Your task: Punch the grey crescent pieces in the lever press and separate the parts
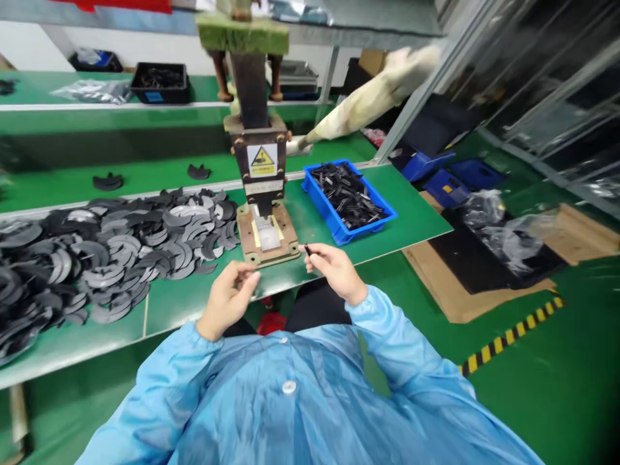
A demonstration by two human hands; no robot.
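Note:
Between the thumb and fingers of my right hand is a small black plastic part, just right of the press base. My left hand hovers at the table's front edge, its thumb and fingers curled with a gap between them and nothing visible inside. A bench press with a yellow warning label stands in front of me. On its brown base sits a pale fixture. Right of the press, a blue bin holds many small black parts.
A wide heap of black and grey curved parts covers the table's left side. Two curved parts lie behind the rail, one of them here. A black bin stands at the back. Cardboard and plastic bags lie on the floor at right.

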